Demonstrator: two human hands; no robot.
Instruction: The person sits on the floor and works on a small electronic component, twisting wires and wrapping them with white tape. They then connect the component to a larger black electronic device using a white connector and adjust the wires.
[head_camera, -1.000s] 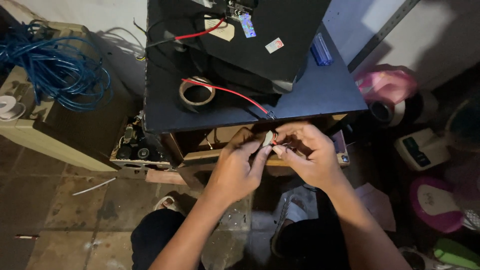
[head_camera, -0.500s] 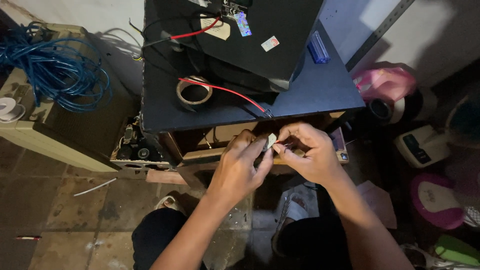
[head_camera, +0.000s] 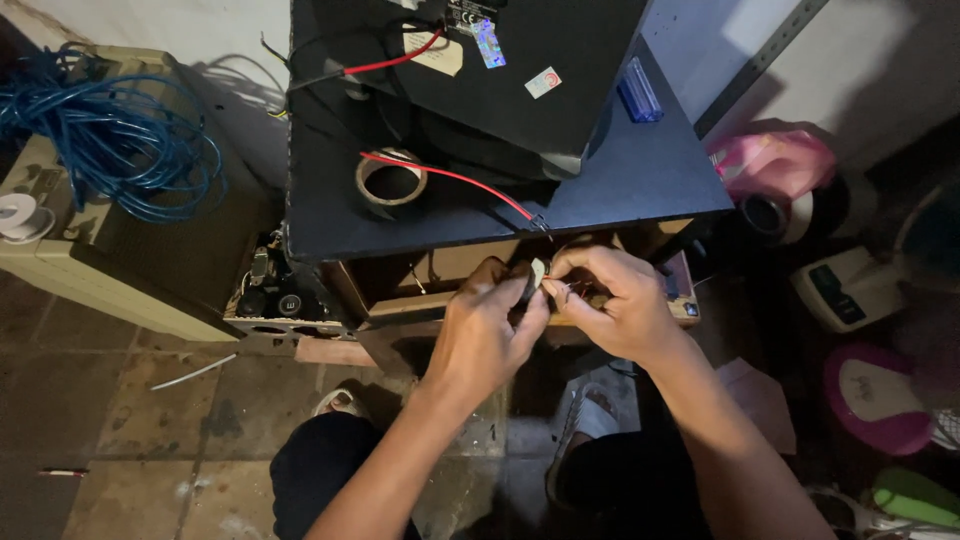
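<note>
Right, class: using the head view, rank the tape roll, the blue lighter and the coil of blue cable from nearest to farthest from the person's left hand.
1. Tape roll: on the dark table, just up and left of the left hand.
2. Blue lighter: on the table's far right part, up and right.
3. Coil of blue cable: far left, on the beige box.

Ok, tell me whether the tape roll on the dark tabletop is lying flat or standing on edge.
Lying flat: the tape roll rests on the dark tabletop with its round core hole facing up, beside the red wire.
</note>
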